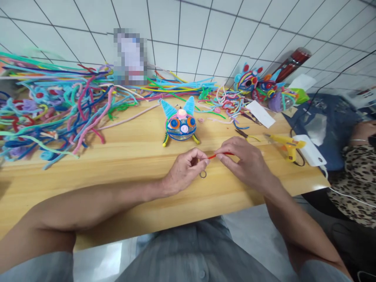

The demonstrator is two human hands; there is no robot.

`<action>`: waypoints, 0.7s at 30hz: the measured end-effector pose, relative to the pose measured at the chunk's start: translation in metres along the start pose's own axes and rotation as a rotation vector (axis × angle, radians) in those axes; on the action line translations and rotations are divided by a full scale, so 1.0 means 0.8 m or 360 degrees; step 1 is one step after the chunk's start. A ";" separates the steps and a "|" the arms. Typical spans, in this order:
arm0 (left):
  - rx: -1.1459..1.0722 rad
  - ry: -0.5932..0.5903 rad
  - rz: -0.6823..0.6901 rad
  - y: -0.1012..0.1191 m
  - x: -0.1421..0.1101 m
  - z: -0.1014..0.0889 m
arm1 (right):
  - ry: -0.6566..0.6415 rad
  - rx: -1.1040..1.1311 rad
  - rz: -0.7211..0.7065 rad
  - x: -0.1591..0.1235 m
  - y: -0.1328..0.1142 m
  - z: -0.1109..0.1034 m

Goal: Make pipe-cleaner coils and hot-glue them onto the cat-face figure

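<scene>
Between my two hands runs a short red pipe cleaner (212,156). My left hand (186,168) pinches one end between thumb and fingertips. The other part passes under the fingers of my right hand (243,160), which grip it too. A small metal ring (203,174) lies on the table by my left fingertips. Just beyond my hands stands a round animal figure (181,127) with blue pointed ears, orange-and-blue eyes and yellow-and-green feet.
Heaps of coloured pipe cleaners (88,105) cover the table's left and back. Pliers (242,134), a yellow glue gun (289,147) and a white power bank-like box (311,150) lie to the right. More figures (249,82) stand behind. Another person's patterned sleeve (358,172) shows at right.
</scene>
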State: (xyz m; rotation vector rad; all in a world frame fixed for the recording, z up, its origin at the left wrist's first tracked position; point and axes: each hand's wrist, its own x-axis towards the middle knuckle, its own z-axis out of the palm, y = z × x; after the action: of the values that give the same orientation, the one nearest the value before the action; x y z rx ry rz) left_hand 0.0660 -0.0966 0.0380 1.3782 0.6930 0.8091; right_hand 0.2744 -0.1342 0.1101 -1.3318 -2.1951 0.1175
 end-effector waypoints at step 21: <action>-0.0212 0.0033 0.0095 0.077 -0.006 -0.014 | 0.0389 0.0851 0.0569 0.010 -0.049 0.023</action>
State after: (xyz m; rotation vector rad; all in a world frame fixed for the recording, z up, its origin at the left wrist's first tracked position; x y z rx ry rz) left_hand 0.0485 -0.0938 0.0981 1.2766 0.6055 0.9022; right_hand 0.2316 -0.1431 0.1122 -1.3215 -1.5550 0.5981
